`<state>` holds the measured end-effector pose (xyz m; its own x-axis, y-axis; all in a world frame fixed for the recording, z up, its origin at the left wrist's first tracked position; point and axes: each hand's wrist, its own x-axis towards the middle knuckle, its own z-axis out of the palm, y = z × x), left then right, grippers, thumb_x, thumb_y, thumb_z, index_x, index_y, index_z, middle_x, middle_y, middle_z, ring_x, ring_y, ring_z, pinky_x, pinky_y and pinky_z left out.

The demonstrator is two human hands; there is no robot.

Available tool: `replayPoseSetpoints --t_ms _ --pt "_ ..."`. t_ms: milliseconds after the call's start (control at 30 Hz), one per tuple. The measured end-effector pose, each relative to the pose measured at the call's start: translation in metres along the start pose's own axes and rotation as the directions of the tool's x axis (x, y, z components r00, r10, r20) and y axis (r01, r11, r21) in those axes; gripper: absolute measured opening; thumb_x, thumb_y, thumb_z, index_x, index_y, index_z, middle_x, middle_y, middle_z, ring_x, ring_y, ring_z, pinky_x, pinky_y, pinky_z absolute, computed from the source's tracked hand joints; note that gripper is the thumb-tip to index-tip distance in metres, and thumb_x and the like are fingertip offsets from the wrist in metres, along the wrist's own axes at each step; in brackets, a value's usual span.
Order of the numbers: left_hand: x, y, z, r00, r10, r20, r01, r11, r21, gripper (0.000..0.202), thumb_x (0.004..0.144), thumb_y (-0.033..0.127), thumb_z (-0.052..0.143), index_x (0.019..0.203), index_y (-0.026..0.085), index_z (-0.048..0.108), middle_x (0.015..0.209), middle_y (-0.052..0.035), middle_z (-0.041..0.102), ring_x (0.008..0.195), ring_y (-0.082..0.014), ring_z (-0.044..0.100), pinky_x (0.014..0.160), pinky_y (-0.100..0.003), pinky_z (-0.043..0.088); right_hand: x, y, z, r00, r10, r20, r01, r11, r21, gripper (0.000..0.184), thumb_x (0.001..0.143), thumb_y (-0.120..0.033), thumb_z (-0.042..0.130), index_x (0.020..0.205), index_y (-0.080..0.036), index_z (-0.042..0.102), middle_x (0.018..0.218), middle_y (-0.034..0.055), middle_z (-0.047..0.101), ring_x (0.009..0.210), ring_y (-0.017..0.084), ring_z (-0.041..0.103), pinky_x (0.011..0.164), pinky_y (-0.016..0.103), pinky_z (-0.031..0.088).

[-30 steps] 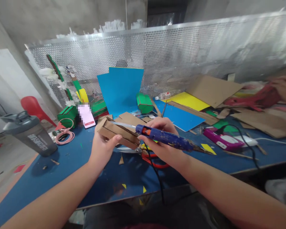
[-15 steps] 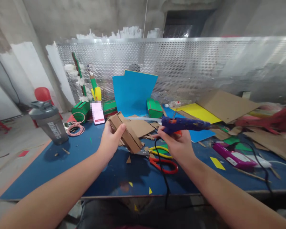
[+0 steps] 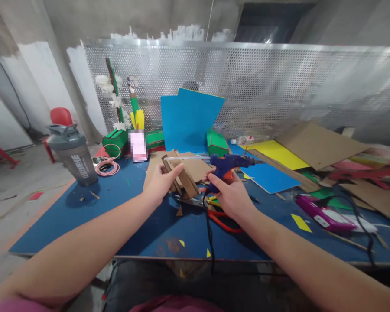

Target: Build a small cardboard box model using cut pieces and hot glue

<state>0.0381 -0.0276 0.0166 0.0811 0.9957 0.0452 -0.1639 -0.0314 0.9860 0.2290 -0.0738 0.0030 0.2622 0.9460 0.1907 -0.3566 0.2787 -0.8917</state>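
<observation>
My left hand (image 3: 160, 182) grips a small brown cardboard box (image 3: 189, 183) above the table, thumb on its near side. The box is tilted, with a gap between its walls facing me. My right hand (image 3: 232, 193) is wrapped round the handle of a dark blue hot glue gun (image 3: 230, 161), its nozzle toward the right. A long clear glue stick (image 3: 191, 158) reaches from the gun's back end left across the box's top. Below the hands lie scissors (image 3: 225, 223) with red and yellow handles, partly hidden by my right hand and the black cord (image 3: 209, 234).
A grey shaker bottle (image 3: 74, 156) and a coiled pink cable (image 3: 107, 167) stand at the left. Green boxes (image 3: 217, 143) and blue sheets (image 3: 191, 119) are at the back. Cardboard (image 3: 321, 145) and a purple power strip (image 3: 325, 213) lie right, before a perforated metal panel (image 3: 279, 86).
The glue gun has moved left, closer to the box, and its nozzle end now looks shorter. The box has turned, showing the gap between its walls. The whole view has shifted slightly.
</observation>
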Motion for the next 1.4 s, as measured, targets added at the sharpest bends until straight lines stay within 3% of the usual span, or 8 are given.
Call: replayPoseSetpoints --t_ms 100,233,333,467,700,867,967,1400 --pt "-0.002 -0.004 0.004 1.000 0.010 0.007 -0.011 0.998 0.063 0.081 0.056 0.071 0.098 0.112 0.020 0.067 0.094 -0.0069 0.076 0.084 -0.0234 0.075 0.067 -0.031 0.055 -0.001 0.002 0.005 0.998 0.056 -0.017 -0.056 0.998 0.022 0.063 0.051 -0.050 0.107 0.092 -0.026 0.067 0.091 -0.0038 0.077 0.082 0.021 0.080 0.055 0.028 0.065" --pt "-0.001 -0.005 0.002 0.996 0.047 -0.078 -0.032 0.983 0.178 0.053 0.078 0.063 0.090 0.096 0.020 0.065 0.080 -0.0012 0.068 0.070 -0.0157 0.064 0.060 -0.027 0.045 0.002 -0.002 0.001 0.996 0.086 -0.033 -0.084 0.995 0.058 0.066 0.049 -0.048 0.108 0.093 -0.025 0.065 0.089 -0.0043 0.077 0.085 0.024 0.082 0.059 0.032 0.068" --pt "0.000 -0.003 0.000 0.997 0.066 -0.031 -0.058 0.977 0.207 0.035 0.087 0.048 0.085 0.099 0.020 0.068 0.085 -0.0021 0.070 0.076 -0.0154 0.065 0.061 -0.025 0.044 0.005 -0.005 -0.003 0.997 0.070 -0.045 -0.067 0.995 0.070 0.066 0.048 -0.045 0.109 0.092 -0.025 0.064 0.086 -0.0055 0.075 0.085 0.025 0.082 0.059 0.033 0.069" --pt "-0.003 0.002 0.001 0.999 0.042 0.013 -0.043 0.980 0.195 0.025 0.087 0.035 0.085 0.101 0.020 0.071 0.087 -0.0018 0.071 0.075 -0.0140 0.064 0.063 -0.025 0.047 0.007 -0.009 -0.007 0.997 0.070 -0.040 -0.067 0.995 0.074 0.062 0.052 -0.042 0.108 0.091 -0.024 0.063 0.086 -0.0055 0.074 0.084 0.023 0.081 0.059 0.032 0.069" --pt "-0.007 0.011 -0.003 0.997 -0.030 0.078 0.036 0.996 -0.079 0.039 0.071 0.035 0.097 0.079 0.021 0.062 0.085 0.0010 0.069 0.080 -0.0142 0.069 0.075 -0.027 0.059 0.011 -0.021 -0.016 0.995 -0.028 -0.094 0.034 0.997 0.069 0.060 0.050 -0.044 0.108 0.085 -0.023 0.066 0.078 -0.0055 0.070 0.071 0.017 0.073 0.054 0.030 0.066" --pt "-0.006 0.012 -0.006 0.989 -0.053 0.136 0.076 0.982 -0.171 0.036 0.076 0.034 0.094 0.081 0.020 0.061 0.092 -0.0020 0.072 0.086 -0.0168 0.073 0.083 -0.034 0.064 0.019 -0.034 -0.026 0.974 -0.126 -0.190 0.138 0.989 0.048 0.058 0.047 -0.042 0.107 0.083 -0.022 0.067 0.073 -0.0051 0.068 0.065 0.014 0.068 0.048 0.024 0.060" --pt "-0.007 0.012 -0.005 0.990 -0.013 0.140 0.040 0.981 -0.189 0.033 0.079 0.033 0.092 0.081 0.020 0.062 0.090 -0.0018 0.073 0.087 -0.0154 0.073 0.087 -0.032 0.061 0.024 -0.037 -0.029 0.964 -0.153 -0.216 0.159 0.987 0.010 0.056 0.047 -0.039 0.107 0.083 -0.022 0.066 0.073 -0.0059 0.067 0.062 0.014 0.066 0.047 0.025 0.058" --pt "-0.022 0.027 0.000 0.988 0.003 0.152 0.047 0.945 -0.324 0.036 0.076 0.041 0.092 0.086 0.019 0.065 0.095 -0.0049 0.073 0.089 -0.0189 0.071 0.079 -0.033 0.063 0.017 -0.043 -0.031 0.994 0.106 -0.020 -0.106 0.994 0.014 0.051 0.045 -0.043 0.107 0.074 -0.021 0.071 0.073 -0.0037 0.061 0.063 0.010 0.057 0.045 0.019 0.053"
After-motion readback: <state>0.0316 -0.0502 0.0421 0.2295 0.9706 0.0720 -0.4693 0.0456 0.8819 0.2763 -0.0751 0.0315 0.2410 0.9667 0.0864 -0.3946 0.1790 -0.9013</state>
